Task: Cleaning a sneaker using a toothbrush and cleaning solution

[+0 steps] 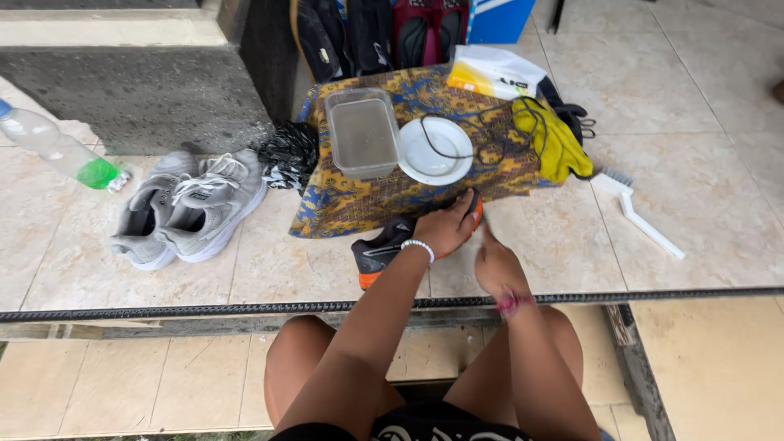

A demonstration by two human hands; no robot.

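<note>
My left hand lies on a black shoe with an orange sole, fingers wrapped over its upper to pin it to the tiled floor. My right hand sits just beside it, blurred, so I cannot tell if its fingers are apart or together, or whether they hold anything. I judge this the scrubbing step; next calls for steady pressure. Beyond my fingers lie a patterned cloth, a white brush and grey sneakers. The shoe's toe is hidden.
</note>
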